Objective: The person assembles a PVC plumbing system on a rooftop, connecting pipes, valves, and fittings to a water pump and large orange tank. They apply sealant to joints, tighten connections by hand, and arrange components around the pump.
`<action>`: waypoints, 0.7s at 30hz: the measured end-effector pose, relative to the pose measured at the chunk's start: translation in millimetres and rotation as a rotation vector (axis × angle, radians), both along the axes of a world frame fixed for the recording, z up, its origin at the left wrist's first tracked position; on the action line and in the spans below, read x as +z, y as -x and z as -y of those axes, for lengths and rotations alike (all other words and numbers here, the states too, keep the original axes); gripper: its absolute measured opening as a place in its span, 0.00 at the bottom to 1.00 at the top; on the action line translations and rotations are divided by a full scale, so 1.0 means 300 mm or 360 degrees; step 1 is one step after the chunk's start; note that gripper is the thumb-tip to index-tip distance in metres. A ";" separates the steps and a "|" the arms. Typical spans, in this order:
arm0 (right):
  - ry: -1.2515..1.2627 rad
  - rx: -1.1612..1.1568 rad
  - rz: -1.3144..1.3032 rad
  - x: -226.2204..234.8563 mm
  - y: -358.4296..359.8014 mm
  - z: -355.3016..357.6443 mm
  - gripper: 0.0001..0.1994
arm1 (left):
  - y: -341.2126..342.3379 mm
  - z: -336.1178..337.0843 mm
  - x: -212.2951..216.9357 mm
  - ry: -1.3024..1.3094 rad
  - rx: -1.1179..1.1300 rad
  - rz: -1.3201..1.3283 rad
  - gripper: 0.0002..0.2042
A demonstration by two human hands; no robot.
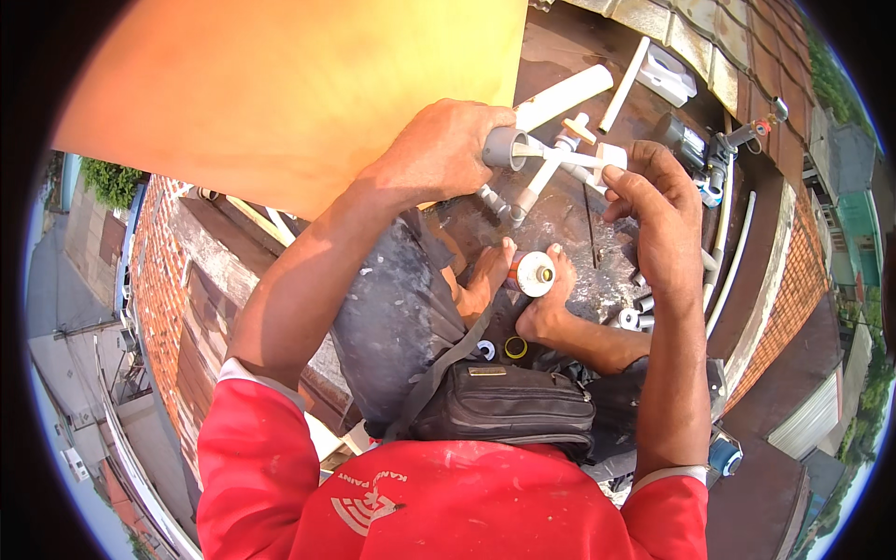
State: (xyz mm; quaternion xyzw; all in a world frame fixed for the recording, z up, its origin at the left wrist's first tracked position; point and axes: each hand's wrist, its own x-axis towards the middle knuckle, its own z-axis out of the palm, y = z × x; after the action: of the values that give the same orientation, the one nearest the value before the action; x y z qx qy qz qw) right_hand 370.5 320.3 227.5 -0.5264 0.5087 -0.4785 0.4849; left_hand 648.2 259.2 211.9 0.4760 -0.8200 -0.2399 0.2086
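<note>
My left hand [446,145] is closed around a short grey pipe fitting [505,148] whose round opening faces right. A thin white strip stretches from that fitting to a small white roll of tape [611,157], pinched between the thumb and fingers of my right hand [656,191]. Beyond and below the strip lies a pipe assembly [537,182] with a tan handle and grey ends; the strip partly covers it. Between my bare feet stands a small can [535,274] with a white top. A white ring [485,350] and a yellow ring [515,347] lie nearer me.
A large orange panel [308,84] rises at the left. White pipes [565,97], a white container [667,75] and a dark pump [679,142] with piping lie beyond my hands. Grey fittings [630,319] are beside my right leg. A black bag [504,401] rests at my waist. Roof edges border the sides.
</note>
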 end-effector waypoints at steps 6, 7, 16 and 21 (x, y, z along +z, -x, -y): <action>0.1036 -0.0056 -0.0841 0.066 -0.073 -0.064 0.22 | -0.003 0.002 0.003 -0.0054 0.0022 -0.0066 0.14; 0.1114 -0.0028 -0.0854 0.060 -0.077 -0.067 0.25 | -0.001 0.003 0.004 -0.0060 0.0025 -0.0077 0.14; 0.1219 0.0211 -0.1395 0.146 -0.061 -0.029 0.25 | -0.009 -0.003 -0.007 0.0409 -0.0064 0.0104 0.19; 0.0278 0.0147 -0.0198 0.063 -0.063 -0.027 0.18 | -0.013 -0.002 -0.018 0.0627 -0.0018 -0.0017 0.13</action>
State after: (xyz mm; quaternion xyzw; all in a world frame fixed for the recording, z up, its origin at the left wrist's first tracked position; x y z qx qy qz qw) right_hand 389.3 328.5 246.4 -0.6182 0.4693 -0.4645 0.4263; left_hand 652.0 259.6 206.6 0.4201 -0.8526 -0.0784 0.3008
